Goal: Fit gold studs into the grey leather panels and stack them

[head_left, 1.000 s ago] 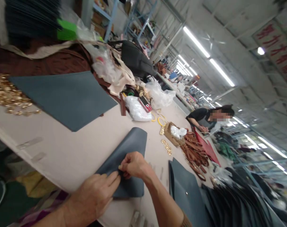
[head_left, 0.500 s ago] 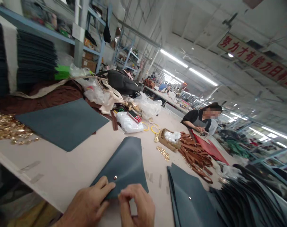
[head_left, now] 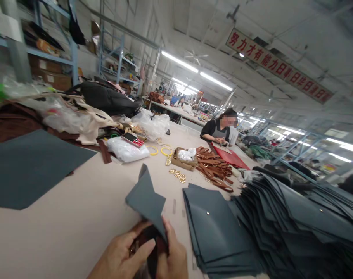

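A dark blue-green sheet piece (head_left: 147, 193) is lifted and bent above the table, its dark inner side turned toward me near my hands. My left hand (head_left: 124, 252) grips its lower left part, thumb across the dark inside. On the right edge, my right hand (head_left: 172, 248) is closed around the same piece, fingertips near its fold. Right of my hands lies a stack of similar folded pieces (head_left: 214, 228), the top one with a small metal stud. A large flat blue-green sheet (head_left: 33, 166) rests at the left.
A larger pile of dark pieces (head_left: 293, 217) fills the right. Farther back are brown straps (head_left: 213, 166), a small cardboard box (head_left: 184, 161), gold rings (head_left: 177, 175), a red phone (head_left: 132, 140) on a white plastic bag, a black bag (head_left: 106, 99) and a person (head_left: 220, 128) across the table.
The piece that lay on the table with its stud showing is now raised and bent open in both hands. The view has swung right, showing more of the dark pile.
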